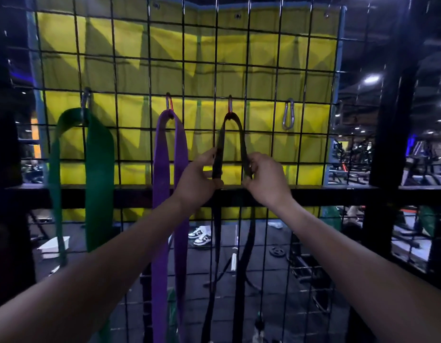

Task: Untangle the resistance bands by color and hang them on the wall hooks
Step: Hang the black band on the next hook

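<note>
Your left hand [198,178] and right hand [265,178] are both up at the wire grid [264,58], each on one strand of the black band [239,129]. The band is looped over the red carabiner [230,106], third hook from the left, and both strands hang down past the black crossbar [90,194].

Grip state: left fingers are curled round the left strand, with the thumb pinching from the front. Right fingers are curled round the right strand at about the same height. Neither hand is relaxed.

Other bands: the green band [98,169] hangs on the far-left carabiner [85,101]. The purple band [161,169] hangs on the second carabiner [169,102]. The silver carabiner [288,115] to the right is bare.

Handling, judged from how it drapes: flat, soft, floppy rubber, light, with no stiffness to hold shape. It will likely stretch under pull and twist easily, and the left strand looks edge-on where you hold it. It's probably grippy, not slick, so a pinch holds.

Best hold is where you are: just below the loop top, one strand per hand. Slide down to flatten any twist. Pull gently, because the load goes straight onto the carabiner gate.

By the hooks, three colours look hung. I can't tell whether the lower ends are tangled.
</note>
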{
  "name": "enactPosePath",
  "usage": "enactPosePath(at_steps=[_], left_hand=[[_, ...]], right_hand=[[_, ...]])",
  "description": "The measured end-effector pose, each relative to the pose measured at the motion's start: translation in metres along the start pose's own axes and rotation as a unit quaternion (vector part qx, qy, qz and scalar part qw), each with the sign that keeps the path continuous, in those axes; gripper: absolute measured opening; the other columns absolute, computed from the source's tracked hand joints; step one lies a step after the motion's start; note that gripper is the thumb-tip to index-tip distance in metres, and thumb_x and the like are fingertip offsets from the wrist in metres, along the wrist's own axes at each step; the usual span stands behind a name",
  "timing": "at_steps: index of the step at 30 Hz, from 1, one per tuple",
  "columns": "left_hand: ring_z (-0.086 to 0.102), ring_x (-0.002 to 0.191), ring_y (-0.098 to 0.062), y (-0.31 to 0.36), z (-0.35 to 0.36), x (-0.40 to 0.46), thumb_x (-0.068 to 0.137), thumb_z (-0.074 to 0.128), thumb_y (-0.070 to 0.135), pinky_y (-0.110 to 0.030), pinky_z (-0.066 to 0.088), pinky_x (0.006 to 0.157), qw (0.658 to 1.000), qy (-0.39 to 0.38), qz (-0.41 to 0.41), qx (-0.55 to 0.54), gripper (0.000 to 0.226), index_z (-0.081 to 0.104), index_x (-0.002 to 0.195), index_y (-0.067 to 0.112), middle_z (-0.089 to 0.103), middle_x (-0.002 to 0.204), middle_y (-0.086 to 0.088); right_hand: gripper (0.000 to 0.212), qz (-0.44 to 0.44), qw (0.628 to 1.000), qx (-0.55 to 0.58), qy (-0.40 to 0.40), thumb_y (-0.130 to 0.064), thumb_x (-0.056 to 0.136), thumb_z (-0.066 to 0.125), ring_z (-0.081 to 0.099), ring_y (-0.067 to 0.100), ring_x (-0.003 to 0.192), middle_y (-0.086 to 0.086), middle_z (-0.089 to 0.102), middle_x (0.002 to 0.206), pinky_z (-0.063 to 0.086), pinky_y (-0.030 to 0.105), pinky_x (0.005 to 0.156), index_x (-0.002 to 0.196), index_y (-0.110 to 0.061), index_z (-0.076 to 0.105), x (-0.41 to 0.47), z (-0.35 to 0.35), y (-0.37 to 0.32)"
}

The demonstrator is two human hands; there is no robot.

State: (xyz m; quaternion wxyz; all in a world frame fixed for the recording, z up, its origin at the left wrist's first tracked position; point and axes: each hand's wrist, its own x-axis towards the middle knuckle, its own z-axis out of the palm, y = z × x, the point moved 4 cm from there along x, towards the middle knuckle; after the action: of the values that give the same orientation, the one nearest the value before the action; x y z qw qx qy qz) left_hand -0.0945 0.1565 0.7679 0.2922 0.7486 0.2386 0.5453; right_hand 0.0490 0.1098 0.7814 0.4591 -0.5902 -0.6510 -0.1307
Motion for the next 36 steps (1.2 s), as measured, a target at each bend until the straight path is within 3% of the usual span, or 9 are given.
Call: enactPosePath(at_steps=[5,11,15,18,22,28,32,35,36], left_hand=[[0.056,0.109,-0.017,-0.005,0.002,-0.006,0.082,0.057,-0.015,-0.015,0.050,0.070,0.999,-0.001,-0.035,-0.014,0.070,0.037,0.142,0.015,0.048,0.131,-0.004],[0.043,0.122,-0.011,-0.006,0.006,-0.011,0.086,0.047,-0.018,-0.003,0.046,0.066,0.999,-0.019,-0.040,0.000,0.068,0.029,0.144,0.013,0.041,0.133,0.005],[0.029,0.139,-0.016,-0.002,0.001,-0.023,0.085,0.058,-0.005,-0.012,0.034,0.100,0.993,0.024,0.003,0.115,0.067,0.032,0.144,0.015,0.034,0.149,-0.003],[0.034,0.134,-0.017,0.005,0.011,-0.047,0.085,0.058,-0.005,-0.003,0.024,0.101,0.984,0.040,0.067,0.159,0.058,0.040,0.137,0.011,0.037,0.145,-0.007],[0.046,0.120,-0.023,-0.010,0.048,-0.085,0.083,0.055,-0.008,-0.028,0.042,0.096,0.988,-0.006,0.064,0.140,0.050,0.050,0.129,0.011,0.042,0.136,-0.011],[0.054,0.098,-0.022,-0.073,0.141,-0.156,0.082,0.055,-0.003,-0.023,0.042,0.079,0.979,-0.119,-0.070,0.149,0.040,0.056,0.120,0.009,0.051,0.113,-0.007],[0.050,0.083,-0.025,-0.107,0.222,-0.218,0.081,0.051,-0.014,-0.022,0.042,0.063,0.962,-0.213,-0.152,0.078,0.029,0.061,0.088,0.012,0.049,0.089,-0.003],[0.055,0.085,-0.020,-0.131,0.278,-0.266,0.079,0.050,-0.008,-0.030,0.049,0.082,0.936,-0.311,-0.136,0.096,0.027,0.061,0.088,0.015,0.055,0.091,-0.008],[0.056,0.089,-0.018,-0.140,0.296,-0.283,0.079,0.052,-0.005,-0.015,0.045,0.083,0.922,-0.347,-0.140,0.095,0.027,0.064,0.095,0.013,0.060,0.098,-0.008]], right_hand=[[0.054,0.013,0.999,-0.032,-0.023,-0.006,0.082,0.062,0.053,0.027,0.107,0.013,0.051,0.120,0.032,0.017,0.076,0.133,-0.008,0.047,-0.006,-0.001,-0.001],[0.063,0.018,0.996,-0.032,-0.078,-0.011,0.087,0.062,0.053,0.029,0.114,0.015,0.042,0.136,0.040,0.025,0.094,0.143,-0.012,0.035,-0.016,0.008,-0.003],[0.061,0.038,0.994,-0.016,-0.098,-0.014,0.088,0.061,0.052,0.029,0.115,0.014,0.041,0.137,0.042,0.030,0.096,0.143,-0.013,0.034,-0.031,0.006,0.002],[0.057,0.062,0.994,-0.004,-0.094,-0.012,0.089,0.058,0.049,0.028,0.120,0.012,0.040,0.138,0.041,0.031,0.099,0.141,-0.013,0.037,-0.052,0.005,0.011],[0.047,0.112,0.989,-0.023,-0.091,-0.011,0.089,0.058,0.053,0.030,0.114,0.014,0.046,0.132,0.043,0.033,0.092,0.135,-0.009,0.046,-0.095,0.007,0.041],[0.031,0.207,0.969,-0.050,-0.122,-0.010,0.082,0.060,0.053,0.034,0.107,0.020,0.057,0.110,0.042,0.035,0.090,0.113,-0.001,0.059,-0.197,0.007,0.104],[0.033,0.291,0.947,-0.058,-0.123,-0.022,0.072,0.061,0.055,0.026,0.092,0.015,0.059,0.094,0.045,0.037,0.082,0.101,-0.005,0.064,-0.283,0.000,0.162],[0.023,0.382,0.913,-0.081,-0.121,-0.012,0.071,0.061,0.056,0.028,0.088,0.015,0.061,0.095,0.046,0.035,0.076,0.094,-0.008,0.064,-0.348,-0.009,0.207],[0.025,0.409,0.901,-0.088,-0.116,-0.012,0.070,0.060,0.058,0.030,0.090,0.014,0.062,0.096,0.046,0.036,0.077,0.093,-0.007,0.065,-0.371,-0.012,0.221]])
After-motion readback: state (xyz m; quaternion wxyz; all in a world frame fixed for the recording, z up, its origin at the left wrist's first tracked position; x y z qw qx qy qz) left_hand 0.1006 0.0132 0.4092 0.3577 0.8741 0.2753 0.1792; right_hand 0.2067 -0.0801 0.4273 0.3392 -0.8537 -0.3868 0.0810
